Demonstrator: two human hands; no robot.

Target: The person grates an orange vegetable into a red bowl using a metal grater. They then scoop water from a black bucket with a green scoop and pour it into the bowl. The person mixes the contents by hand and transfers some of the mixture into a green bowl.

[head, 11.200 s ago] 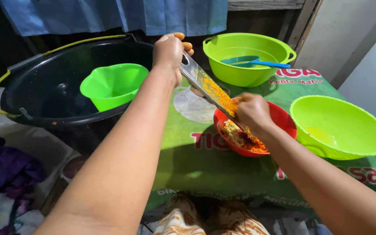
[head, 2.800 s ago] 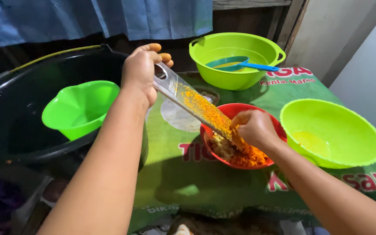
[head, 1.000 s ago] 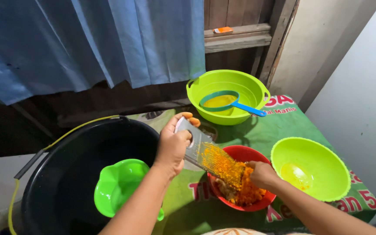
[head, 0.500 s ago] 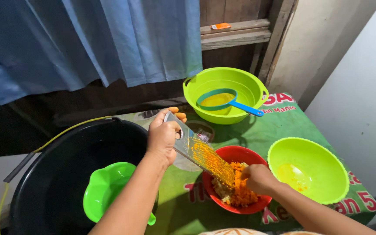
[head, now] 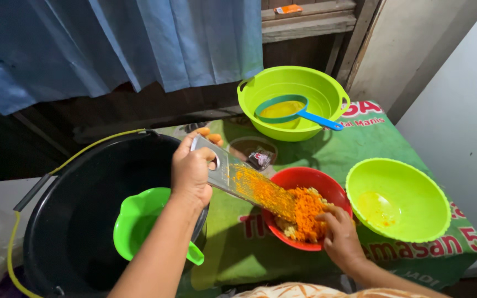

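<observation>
My left hand (head: 190, 171) grips the top end of a flat metal grater (head: 237, 181), which slopes down to the right into a red bowl (head: 298, 179). Orange gratings coat the grater's lower half and pile up in the red bowl. My right hand (head: 340, 237) rests at the bowl's near right rim, fingers curled by the orange pile; I cannot tell whether it holds a piece.
A green printed cloth (head: 371, 144) covers the table. A lime bowl (head: 397, 198) sits at the right, a larger lime basin (head: 293, 102) with a blue strainer (head: 299, 112) at the back. A black bucket (head: 84, 221) holding a green scoop (head: 142, 226) stands left. A blue curtain (head: 111, 44) hangs behind.
The view has shifted slightly. My right hand has slid from the grater's lower face down to the red bowl's near rim. My left hand still holds the grater at the same slope.
</observation>
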